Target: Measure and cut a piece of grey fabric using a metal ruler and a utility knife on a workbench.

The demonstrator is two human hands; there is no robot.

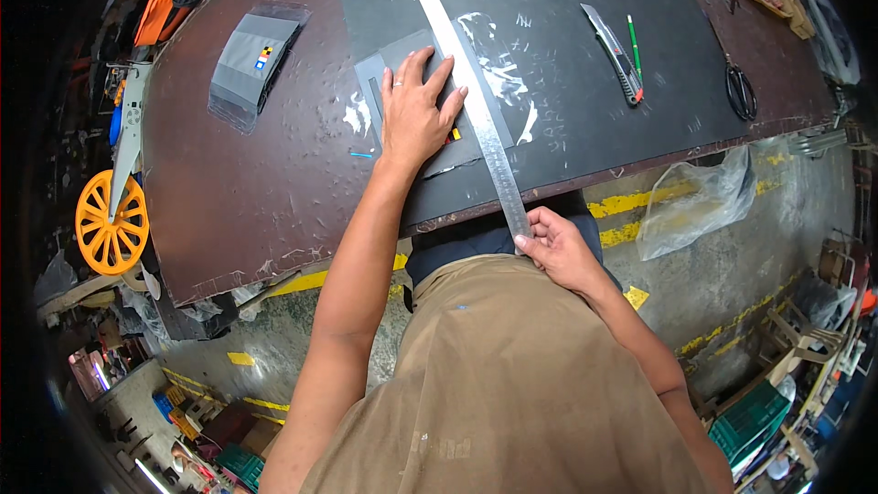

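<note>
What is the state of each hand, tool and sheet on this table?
left hand: flat, fingers spread, pressing the grey sheet
right hand: pinching the near end of the ruler
steel ruler: lying flat, slanted across the black mat
grey sheet: flat under the hand
utility knife: lying untouched
green pen: lying untouched
scissors: closed, lying flat

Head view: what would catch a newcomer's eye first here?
A long steel ruler runs diagonally across the black mat at the table's middle; the right hand pinches its near end. The left hand lies flat on a grey sheet beside it. At far left, below the table's edge, is an orange wheel.
</note>
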